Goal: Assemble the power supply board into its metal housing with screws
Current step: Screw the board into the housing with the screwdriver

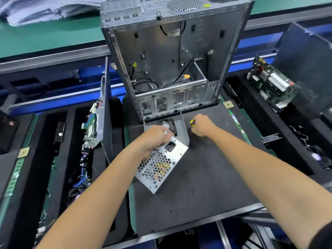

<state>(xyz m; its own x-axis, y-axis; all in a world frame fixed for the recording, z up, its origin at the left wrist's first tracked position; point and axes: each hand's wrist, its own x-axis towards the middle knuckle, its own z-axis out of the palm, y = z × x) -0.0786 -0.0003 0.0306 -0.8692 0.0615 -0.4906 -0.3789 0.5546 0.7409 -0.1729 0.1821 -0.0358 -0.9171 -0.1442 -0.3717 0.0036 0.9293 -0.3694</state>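
Your left hand, just left of frame centre, has its grip closed over the top edge of the metal housing, fingers curled round the rim above the power socket; the housing stands tilted on one corner on the dark surface. Your right hand, right of centre, has its grip curled round a yellow-and-black screwdriver, held just beside the housing's raised side panel. Bare mat lies open below and to the right of both hands. Directly above, the open computer case stands at the surface's far edge, close behind the housing.
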